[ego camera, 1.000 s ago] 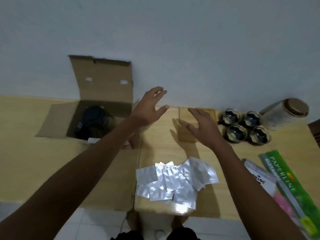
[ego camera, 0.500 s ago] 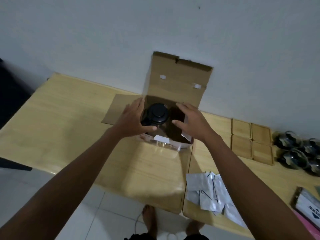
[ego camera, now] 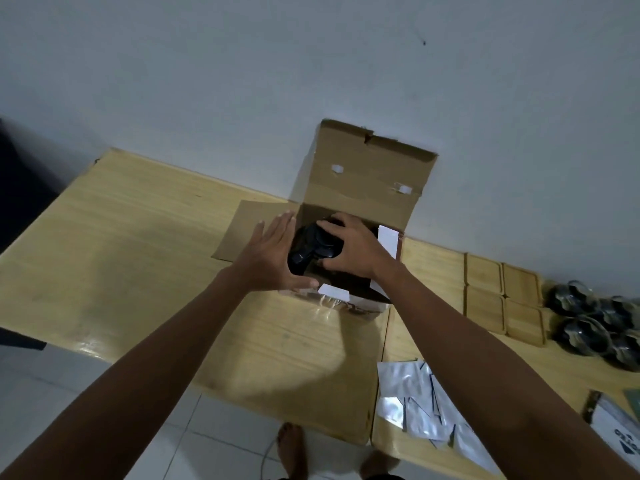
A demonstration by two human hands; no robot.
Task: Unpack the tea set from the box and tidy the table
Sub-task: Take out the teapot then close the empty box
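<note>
Wooden coasters (ego camera: 503,303): four; glasses (ego camera: 599,323): four.

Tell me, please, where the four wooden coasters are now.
In the head view the four wooden coasters lie in a two-by-two block on the table, right of the open cardboard box and left of the dark glass cups.

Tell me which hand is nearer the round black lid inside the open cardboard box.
Right. The right hand rests on the round black lid, fingers curled over it; the left hand is open beside its left edge, contact unclear.
</note>
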